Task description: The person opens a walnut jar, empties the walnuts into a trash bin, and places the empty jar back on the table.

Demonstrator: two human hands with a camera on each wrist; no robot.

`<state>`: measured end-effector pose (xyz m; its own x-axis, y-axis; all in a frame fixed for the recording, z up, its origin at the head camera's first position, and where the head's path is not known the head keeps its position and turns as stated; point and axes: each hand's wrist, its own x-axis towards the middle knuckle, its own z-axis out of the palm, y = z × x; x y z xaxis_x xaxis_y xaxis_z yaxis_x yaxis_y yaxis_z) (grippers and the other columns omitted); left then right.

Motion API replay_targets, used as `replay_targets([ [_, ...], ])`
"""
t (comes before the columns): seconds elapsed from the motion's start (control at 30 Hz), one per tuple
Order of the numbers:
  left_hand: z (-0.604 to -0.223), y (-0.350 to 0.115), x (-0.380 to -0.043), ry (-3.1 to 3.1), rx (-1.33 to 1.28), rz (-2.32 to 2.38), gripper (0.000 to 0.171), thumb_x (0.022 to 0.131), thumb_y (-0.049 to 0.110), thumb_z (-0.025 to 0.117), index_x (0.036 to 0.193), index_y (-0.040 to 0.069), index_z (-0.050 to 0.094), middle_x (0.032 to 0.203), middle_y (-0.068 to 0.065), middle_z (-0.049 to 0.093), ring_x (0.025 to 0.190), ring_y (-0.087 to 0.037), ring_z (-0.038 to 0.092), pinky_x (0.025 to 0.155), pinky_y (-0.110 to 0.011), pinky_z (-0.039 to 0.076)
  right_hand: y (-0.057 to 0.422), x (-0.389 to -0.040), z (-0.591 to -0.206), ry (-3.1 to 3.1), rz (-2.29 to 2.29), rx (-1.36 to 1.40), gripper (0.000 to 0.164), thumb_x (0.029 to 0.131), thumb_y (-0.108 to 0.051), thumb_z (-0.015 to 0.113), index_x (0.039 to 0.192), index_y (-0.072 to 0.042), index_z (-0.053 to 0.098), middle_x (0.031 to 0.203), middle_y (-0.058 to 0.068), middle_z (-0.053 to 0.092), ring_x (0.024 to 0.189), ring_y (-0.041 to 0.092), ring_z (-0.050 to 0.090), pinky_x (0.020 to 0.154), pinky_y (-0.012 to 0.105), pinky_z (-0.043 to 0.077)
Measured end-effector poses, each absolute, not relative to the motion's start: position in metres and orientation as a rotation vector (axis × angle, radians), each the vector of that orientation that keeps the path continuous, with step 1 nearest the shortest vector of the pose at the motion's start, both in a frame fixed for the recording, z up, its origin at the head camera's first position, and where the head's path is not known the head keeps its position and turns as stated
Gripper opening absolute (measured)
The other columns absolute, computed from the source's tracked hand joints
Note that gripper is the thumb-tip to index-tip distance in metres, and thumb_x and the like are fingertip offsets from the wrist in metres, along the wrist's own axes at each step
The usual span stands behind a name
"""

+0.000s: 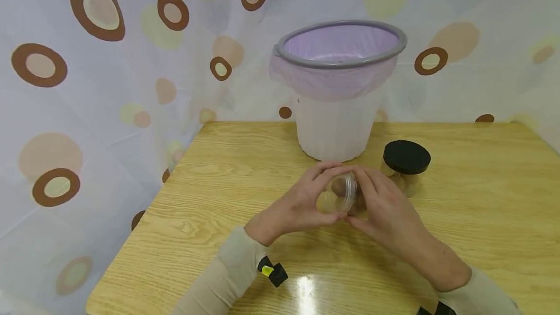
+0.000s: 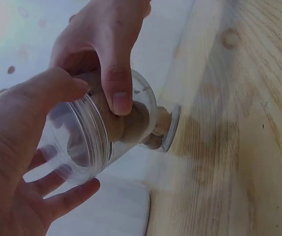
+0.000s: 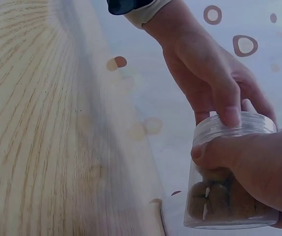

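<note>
A clear plastic jar with brown rounded lumps inside is held tilted over the table between both hands. My left hand curls round its clear ridged end, thumb on one side and fingers on the other. The right hand grips the jar's body, its thumb lying along the clear wall. Palm and fingers hide part of the contents. Just beyond the right hand, a second jar with a black lid stands upright on the table, brown lumps showing through its side.
A white bin with a grey rim and pinkish liner stands behind the hands on the wooden table. A curtain with brown and beige circles hangs behind and to the left.
</note>
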<state>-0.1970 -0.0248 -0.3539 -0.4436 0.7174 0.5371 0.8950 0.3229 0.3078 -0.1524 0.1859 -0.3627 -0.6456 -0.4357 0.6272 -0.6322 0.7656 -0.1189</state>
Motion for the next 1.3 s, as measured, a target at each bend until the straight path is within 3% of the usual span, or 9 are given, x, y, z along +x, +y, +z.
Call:
replay_targets([
  [0.1,-0.354,-0.026,-0.196,-2.321,-1.382,-0.875,0.078,0.082,0.029,0.079,0.148,0.01,0.041,0.144,-0.008,0.046,0.134,-0.017,0.044,0.109,-0.022,0.04,0.185,-0.154,-0.362,-2.366,0.436,0.798,0.095,0.059,-0.021,0.095,0.135,0.009,0.047,0.122,0.024,0.058,0.11,0.039,0.059,0.094,0.052,0.05],
  [0.33,-0.35,-0.023,-0.189,-2.528,-1.137,-1.131,0.074,0.086,0.038,0.077,0.146,0.012,0.043,0.138,-0.006,0.051,0.121,-0.016,0.055,0.085,-0.021,0.054,0.183,-0.155,-0.361,-2.358,0.404,0.786,0.095,0.058,-0.02,0.095,0.135,0.009,0.046,0.123,0.024,0.058,0.109,0.04,0.059,0.094,0.052,0.051],
  [0.47,-0.349,-0.02,-0.188,-2.605,-1.076,-1.239,0.076,0.088,0.04,0.074,0.148,0.011,0.039,0.146,-0.007,0.044,0.129,-0.017,0.049,0.089,-0.02,0.052,0.183,-0.155,-0.361,-2.35,0.399,0.792,0.094,0.057,-0.018,0.095,0.134,0.009,0.047,0.12,0.023,0.058,0.107,0.038,0.06,0.093,0.05,0.051],
  [0.6,-0.354,-0.022,-0.19,-2.519,-1.293,-1.08,0.09,0.084,0.032,0.08,0.153,0.006,0.029,0.157,-0.011,0.032,0.143,-0.023,0.035,0.106,-0.028,0.045,0.184,-0.153,-0.363,-2.353,0.416,0.797,0.096,0.056,-0.018,0.096,0.133,0.011,0.048,0.12,0.024,0.059,0.106,0.038,0.06,0.091,0.05,0.052],
  [0.73,-0.358,-0.026,-0.193,-2.356,-1.407,-0.902,0.089,0.08,0.026,0.083,0.151,0.007,0.033,0.153,-0.011,0.037,0.143,-0.024,0.035,0.112,-0.03,0.04,0.184,-0.153,-0.365,-2.351,0.428,0.798,0.098,0.055,-0.021,0.097,0.134,0.01,0.048,0.12,0.025,0.059,0.107,0.038,0.06,0.091,0.051,0.052],
  [0.83,-0.358,-0.029,-0.193,-2.335,-1.392,-0.948,0.084,0.08,0.026,0.082,0.149,0.01,0.037,0.149,-0.009,0.041,0.136,-0.021,0.041,0.098,-0.022,0.048,0.183,-0.153,-0.365,-2.345,0.422,0.804,0.096,0.056,-0.022,0.096,0.134,0.009,0.048,0.12,0.024,0.059,0.106,0.038,0.061,0.091,0.051,0.052],
  [0.97,-0.355,-0.034,-0.19,-2.425,-1.272,-1.179,0.08,0.083,0.023,0.08,0.149,0.011,0.037,0.144,-0.008,0.044,0.127,-0.023,0.049,0.086,-0.022,0.055,0.183,-0.152,-0.363,-2.374,0.431,0.788,0.097,0.055,-0.021,0.097,0.134,0.008,0.047,0.121,0.023,0.058,0.107,0.039,0.06,0.093,0.052,0.051],
  [1.13,-0.35,-0.048,-0.191,-2.497,-1.083,-1.339,0.078,0.084,0.02,0.079,0.149,0.013,0.037,0.139,-0.01,0.045,0.126,-0.022,0.049,0.089,-0.033,0.057,0.186,-0.152,-0.36,-2.385,0.467,0.761,0.099,0.054,-0.018,0.097,0.135,0.007,0.047,0.119,0.021,0.058,0.106,0.037,0.058,0.093,0.052,0.05],
  [1.3,-0.354,-0.064,-0.196,-2.57,-0.999,-1.226,0.081,0.082,0.024,0.081,0.151,0.014,0.038,0.141,-0.01,0.042,0.128,-0.021,0.047,0.088,-0.036,0.057,0.188,-0.155,-0.356,-2.346,0.487,0.768,0.097,0.053,-0.016,0.096,0.133,0.009,0.047,0.116,0.022,0.059,0.106,0.037,0.058,0.093,0.053,0.049],
])
